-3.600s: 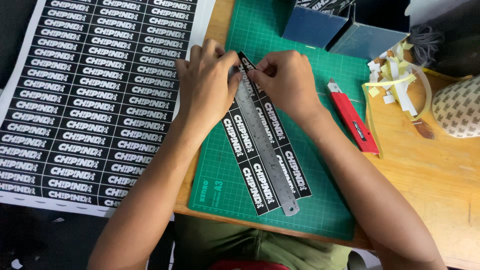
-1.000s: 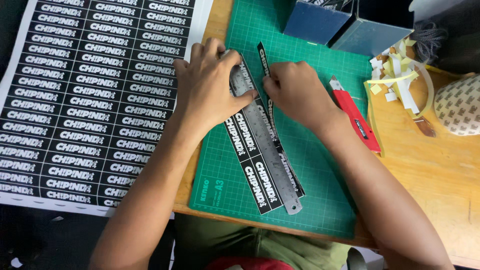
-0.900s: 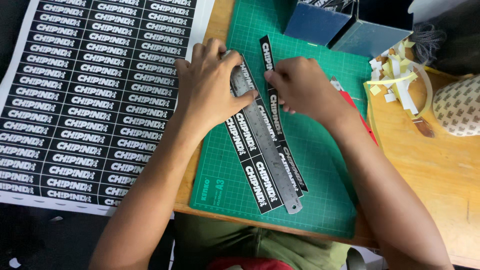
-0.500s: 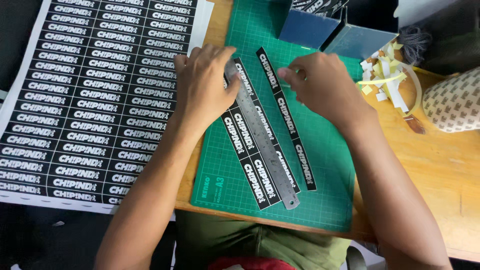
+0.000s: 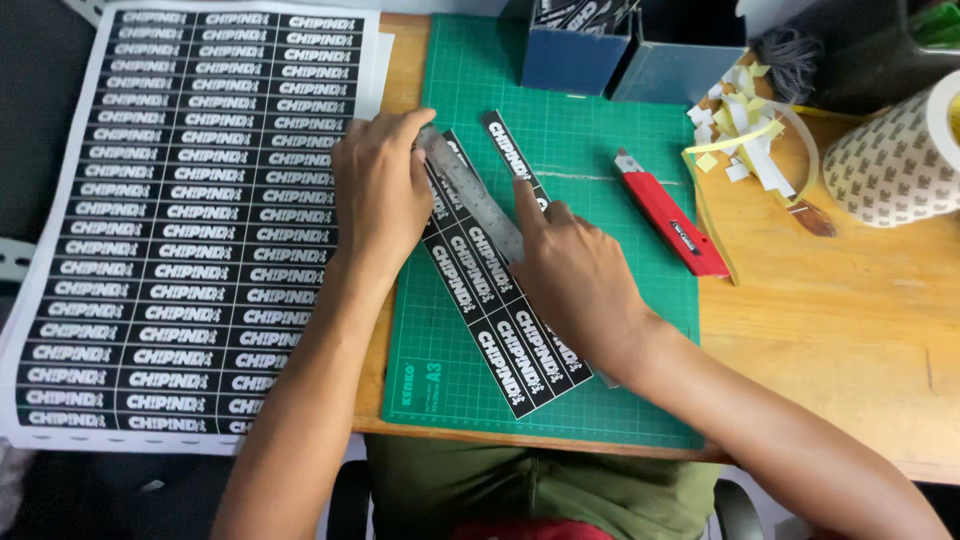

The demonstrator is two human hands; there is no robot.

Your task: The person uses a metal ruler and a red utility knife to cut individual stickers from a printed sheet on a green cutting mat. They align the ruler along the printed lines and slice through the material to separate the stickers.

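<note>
My left hand (image 5: 380, 195) lies flat on the upper end of a metal ruler (image 5: 470, 190), pressing it down on a green cutting mat (image 5: 600, 150). The ruler runs diagonally over a black strip of stickers (image 5: 495, 330) with white lettering. Just right of the ruler lies a narrow cut-off sticker strip (image 5: 505, 140). My right hand (image 5: 580, 285) rests over the ruler's lower part, with its index finger stretched out onto that narrow strip and the other fingers curled. It holds nothing.
A red utility knife (image 5: 672, 215) lies on the mat to the right of my right hand. A large sheet of black stickers (image 5: 190, 220) covers the left. Two blue boxes (image 5: 575, 55) stand at the back; paper scraps (image 5: 745, 130) and a patterned tape roll (image 5: 895, 160) sit on the wooden table (image 5: 850, 320).
My right hand drew the narrow strip away from the ruler to the right, then came back down beside the ruler with its index finger on the strip. The left hand stayed on the ruler.
</note>
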